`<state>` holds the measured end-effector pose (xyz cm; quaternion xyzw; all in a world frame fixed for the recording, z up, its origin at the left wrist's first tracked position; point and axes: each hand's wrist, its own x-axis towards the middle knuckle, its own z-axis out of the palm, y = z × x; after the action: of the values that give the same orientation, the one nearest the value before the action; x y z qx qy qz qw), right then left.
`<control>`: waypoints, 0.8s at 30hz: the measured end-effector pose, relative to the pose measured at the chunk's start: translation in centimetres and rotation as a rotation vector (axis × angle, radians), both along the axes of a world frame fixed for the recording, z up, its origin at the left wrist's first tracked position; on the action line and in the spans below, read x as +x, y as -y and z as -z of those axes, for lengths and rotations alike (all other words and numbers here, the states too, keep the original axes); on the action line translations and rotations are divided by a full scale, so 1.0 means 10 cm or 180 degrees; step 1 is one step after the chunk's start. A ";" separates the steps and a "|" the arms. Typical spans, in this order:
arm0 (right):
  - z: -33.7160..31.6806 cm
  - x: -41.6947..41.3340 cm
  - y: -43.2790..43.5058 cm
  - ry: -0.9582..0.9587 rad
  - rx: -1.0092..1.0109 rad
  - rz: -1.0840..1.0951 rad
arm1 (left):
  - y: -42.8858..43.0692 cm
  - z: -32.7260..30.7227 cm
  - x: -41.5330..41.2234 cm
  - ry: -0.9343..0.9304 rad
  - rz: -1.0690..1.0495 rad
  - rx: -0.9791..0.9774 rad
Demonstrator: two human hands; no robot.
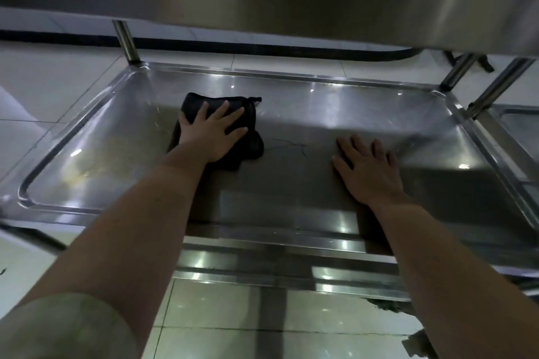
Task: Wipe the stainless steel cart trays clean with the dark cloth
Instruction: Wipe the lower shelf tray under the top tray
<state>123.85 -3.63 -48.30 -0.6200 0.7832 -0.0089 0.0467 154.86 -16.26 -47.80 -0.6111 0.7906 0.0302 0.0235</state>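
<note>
The left hand [211, 132] lies flat, fingers spread, its grip open, pressing the dark cloth [248, 137] onto the steel tray [335, 102] left of frame centre. The right hand [369, 167] rests flat on bare tray, right of centre, holding nothing.

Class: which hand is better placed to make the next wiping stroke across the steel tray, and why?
The left hand: it presses flat on the folded dark cloth. The right hand rests on the bare stainless steel tray, apart from the cloth.

Glossy steel tray [364, 114]; matt dark cloth [248, 143].
</note>
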 end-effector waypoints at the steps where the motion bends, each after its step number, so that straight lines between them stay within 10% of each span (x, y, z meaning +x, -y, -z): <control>1: -0.03 0.03 -0.01 0.0010 0.0063 0.0070 | -0.02 -0.01 -0.03 -0.0074 -0.0028 -0.0019; 24: 0.12 0.94 -0.01 -0.0110 -0.0064 -0.0243 | 0.38 0.03 0.85 -0.0046 -0.0211 0.0070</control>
<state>133.25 -3.57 -49.48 -0.6500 0.7595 -0.0044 0.0273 163.34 -20.06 -48.06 -0.6365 0.7697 0.0441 0.0234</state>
